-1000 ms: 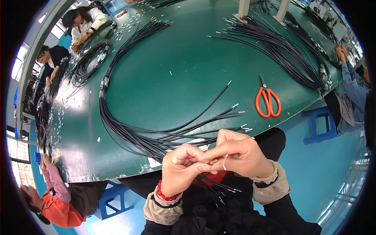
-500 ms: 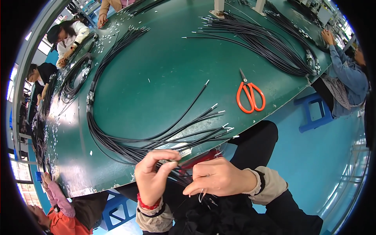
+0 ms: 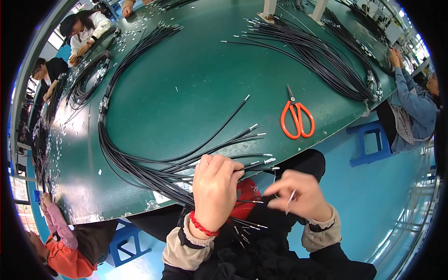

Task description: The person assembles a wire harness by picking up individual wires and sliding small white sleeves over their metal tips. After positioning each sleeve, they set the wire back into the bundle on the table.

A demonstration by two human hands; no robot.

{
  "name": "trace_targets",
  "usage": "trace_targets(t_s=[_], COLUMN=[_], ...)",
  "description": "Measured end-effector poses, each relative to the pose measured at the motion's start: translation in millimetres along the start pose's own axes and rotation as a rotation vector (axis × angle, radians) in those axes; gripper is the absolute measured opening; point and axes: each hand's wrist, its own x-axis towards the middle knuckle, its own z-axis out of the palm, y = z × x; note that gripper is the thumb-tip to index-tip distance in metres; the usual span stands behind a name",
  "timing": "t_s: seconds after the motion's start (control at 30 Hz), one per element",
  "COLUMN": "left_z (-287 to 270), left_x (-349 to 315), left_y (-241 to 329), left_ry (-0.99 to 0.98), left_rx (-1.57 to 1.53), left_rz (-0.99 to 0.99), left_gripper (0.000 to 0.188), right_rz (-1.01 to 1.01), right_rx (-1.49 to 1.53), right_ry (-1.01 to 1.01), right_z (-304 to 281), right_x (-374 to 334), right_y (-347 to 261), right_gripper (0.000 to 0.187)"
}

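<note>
At lower centre, the left hand clasped cables, best held steady near their tips; blur hid whether the right hand gripped the white strip.

The left hand has its back turned upward, with the fingers bent and their ends hidden. The right hand, somewhat blurred, points to the left, its thumb and forefinger standing apart. Both forearms come from below, and the hands are not touching.
</note>
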Motion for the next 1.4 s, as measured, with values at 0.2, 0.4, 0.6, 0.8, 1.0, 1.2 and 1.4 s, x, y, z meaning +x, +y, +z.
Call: trace_targets(t_s=[0.2, 0.4, 0.6, 0.8, 1.0, 1.2, 1.4], left_z=[-40, -87, -125, -135, -138, -137, -131], left_x=[-4, -14, -34, -51, -56, -56, -59], left_y=[9, 2, -23, -43, -51, -52, -56], left_ry=[0.062, 0.083, 0.077, 0.184, 0.192, 0.155, 0.107], left_rx=[-0.359, -0.479, -0.596, -0.695, -0.714, -0.748, -0.843], left_rz=[-0.101, -0.131, -0.159, -0.19, -0.176, -0.19, -0.254], left_gripper=[0.019, 0.022, 0.022, 0.017, 0.014, 0.012, 0.011], right_rz=[0.095, -0.163, -0.083, -0.147, -0.135, -0.302, 0.003], right_rx=[0.294, 0.234, 0.47, 0.27, 0.348, 0.165, 0.357], right_ry=[0.519, 0.486, 0.468, 0.373, 0.357, 0.275, 0.196], right_z=[27, 68, 120, 149, 159, 153, 151], right_x=[22, 55, 79, 92, 92, 96, 91], right_y=[-23, -55, -78, -83, -85, -76, -87], right_gripper=[0.022, 0.02, 0.02, 0.023, 0.02, 0.034, 0.037])
